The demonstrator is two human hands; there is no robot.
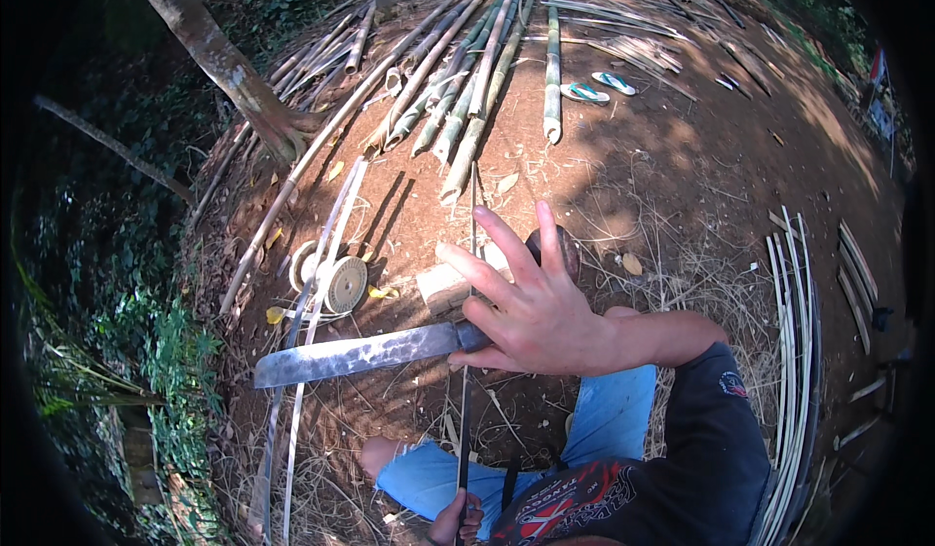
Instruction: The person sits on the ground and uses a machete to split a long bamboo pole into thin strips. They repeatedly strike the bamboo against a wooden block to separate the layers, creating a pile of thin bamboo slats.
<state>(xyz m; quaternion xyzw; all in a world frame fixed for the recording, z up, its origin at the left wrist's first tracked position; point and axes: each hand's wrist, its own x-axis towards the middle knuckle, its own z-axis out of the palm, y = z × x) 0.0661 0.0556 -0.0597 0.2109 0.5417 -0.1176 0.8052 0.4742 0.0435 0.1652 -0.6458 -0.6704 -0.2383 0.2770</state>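
Note:
My right hand (545, 327) is at the middle with its fingers fanned out. Between thumb and palm it holds the dark handle of a machete (355, 356), whose broad blade points left, nearly level. My left hand (456, 522) is low at the bottom edge, closed around a long thin bamboo strip (466, 429). The strip runs away from me, passing behind the machete handle and over a short pale log (443, 291) on the ground. My right hand hides part of the log and a dark rounded object (567, 252) beside it.
Two pale notched discs (346, 285) stand left of the log, near long split strips (302, 351). Bamboo poles (467, 98) are piled ahead. Flip-flops (584, 93) lie beyond. More strips (794, 371) curve along my right. A tree trunk (214, 49) leans at left.

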